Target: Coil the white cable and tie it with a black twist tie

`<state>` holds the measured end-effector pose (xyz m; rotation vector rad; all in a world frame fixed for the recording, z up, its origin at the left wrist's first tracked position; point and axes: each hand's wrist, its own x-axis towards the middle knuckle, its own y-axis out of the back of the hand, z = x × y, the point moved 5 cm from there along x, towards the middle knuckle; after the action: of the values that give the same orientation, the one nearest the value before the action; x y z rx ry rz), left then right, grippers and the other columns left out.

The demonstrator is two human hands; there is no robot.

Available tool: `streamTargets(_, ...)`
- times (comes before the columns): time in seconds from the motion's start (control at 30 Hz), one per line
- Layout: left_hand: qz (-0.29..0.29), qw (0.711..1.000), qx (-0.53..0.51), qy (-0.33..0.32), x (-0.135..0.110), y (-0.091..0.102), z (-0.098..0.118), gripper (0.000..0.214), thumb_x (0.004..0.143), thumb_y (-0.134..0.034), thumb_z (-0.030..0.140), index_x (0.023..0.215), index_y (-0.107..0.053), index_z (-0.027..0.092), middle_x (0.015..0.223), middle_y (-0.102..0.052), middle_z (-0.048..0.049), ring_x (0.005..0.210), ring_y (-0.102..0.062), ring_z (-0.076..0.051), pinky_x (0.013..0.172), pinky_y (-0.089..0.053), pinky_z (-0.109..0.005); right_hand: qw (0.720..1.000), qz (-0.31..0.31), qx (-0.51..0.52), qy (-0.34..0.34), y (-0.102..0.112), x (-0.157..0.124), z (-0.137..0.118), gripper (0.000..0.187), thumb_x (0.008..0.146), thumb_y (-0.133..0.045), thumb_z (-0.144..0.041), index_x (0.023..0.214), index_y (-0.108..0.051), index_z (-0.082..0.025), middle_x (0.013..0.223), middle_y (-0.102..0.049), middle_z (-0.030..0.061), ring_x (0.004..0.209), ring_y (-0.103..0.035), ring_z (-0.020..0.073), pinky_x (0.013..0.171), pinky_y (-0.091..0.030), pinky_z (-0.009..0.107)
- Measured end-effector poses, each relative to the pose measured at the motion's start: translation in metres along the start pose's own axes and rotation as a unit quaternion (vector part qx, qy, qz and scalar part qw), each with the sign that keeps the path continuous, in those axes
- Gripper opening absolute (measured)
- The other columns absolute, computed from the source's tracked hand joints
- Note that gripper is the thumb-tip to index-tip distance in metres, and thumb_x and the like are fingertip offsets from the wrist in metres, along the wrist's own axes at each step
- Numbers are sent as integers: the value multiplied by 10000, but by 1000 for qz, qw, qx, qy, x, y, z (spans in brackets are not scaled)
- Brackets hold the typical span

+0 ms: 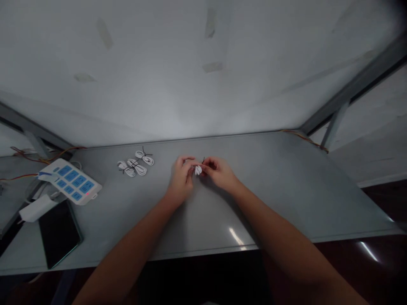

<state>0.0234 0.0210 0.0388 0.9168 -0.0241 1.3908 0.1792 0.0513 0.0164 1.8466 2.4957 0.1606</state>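
Note:
A small coiled white cable (198,170) is held between my two hands, just above the middle of the table. My left hand (182,178) is closed on the coil's left side, with the fingers curled over it. At the right side of the coil, my right hand (219,173) pinches with thumb and fingers. A thin black twist tie (203,160) pokes up by the right fingertips; most of it is hidden. Off to the left lie three more white cable bundles (140,168), each bound with a black tie.
A white power strip (81,186) with blue sockets is on the left, a red light lit on it. Beside it are a white adapter (37,208) and a dark tablet (60,233). The grey table (270,169) backs onto a pale wall (178,93); metal braces stand at both sides.

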Motion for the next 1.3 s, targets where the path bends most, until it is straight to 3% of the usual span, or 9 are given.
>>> streamTargets(0.17,19,999,-21,39,3,5,-9,276,936,-543,94,936,-775,243,1227,-579,-88,1177,-591,-225,1068,-500,-446,1000,-10,-13,-7,-7,-1,8,253,891,-647,-420,754,-559,-226,676,-648,13,635,-597,171,636,-462,304)
streamTargets(0.27,47,982,-118,140,3,2,-17,129,930,-641,235,1005,-744,226,1158,-614,-84,1023,-645,-199,896,-575,-359,997,14,-71,14,-5,0,8,192,907,-591,-339,760,-539,-228,699,-642,14,659,-588,173,646,-448,300)
streamTargets(0.4,36,876,-297,379,-7,-13,-31,376,948,-610,518,1030,-666,156,926,-668,-85,733,-654,-172,617,-551,-285,977,43,-178,107,-3,-5,-10,91,909,-529,-244,821,-530,-223,787,-626,22,719,-557,178,684,-419,303)
streamTargets(0.5,-66,811,-389,432,-11,-23,-25,531,920,-591,653,884,-685,132,775,-637,-66,610,-577,-145,505,-454,-255,957,23,-224,181,-7,-12,-27,93,919,-495,-205,829,-496,-226,834,-599,35,754,-544,183,709,-411,307)
streamTargets(0.73,-55,902,-304,300,-1,-10,-15,353,808,-812,455,1022,-759,179,920,-705,-41,798,-599,-151,707,-471,-264,957,38,-236,164,-7,-12,-24,73,859,-537,-179,817,-498,-224,814,-587,33,730,-514,181,685,-374,309)
streamTargets(0.87,-9,981,-134,141,3,2,-8,149,830,-797,293,964,-806,228,990,-665,-49,899,-605,-182,827,-494,-322,998,14,-60,21,-4,-2,-2,145,844,-608,-288,740,-528,-227,687,-567,-6,644,-490,159,626,-356,294)
streamTargets(0.97,10,998,-40,42,3,10,-2,122,864,-724,189,810,-817,246,1104,-602,-73,1042,-579,-217,949,-483,-383,992,-36,102,-70,-6,0,8,231,802,-684,-394,710,-559,-223,630,-544,-22,588,-476,145,606,-359,298)
streamTargets(1.17,-91,989,5,114,5,8,-17,387,828,-496,38,868,-824,239,1068,-555,-75,1041,-554,-223,1007,-465,-411,989,12,140,-36,1,2,5,295,763,-762,-443,698,-578,-222,642,-552,-21,606,-455,138,618,-340,297)
streamTargets(1.3,-124,960,-76,238,2,-1,-30,341,940,-424,185,866,-757,189,901,-591,-52,923,-572,-217,890,-483,-359,997,13,73,26,0,0,-4,298,811,-732,-450,726,-552,-228,677,-521,-33,642,-447,142,633,-348,292)
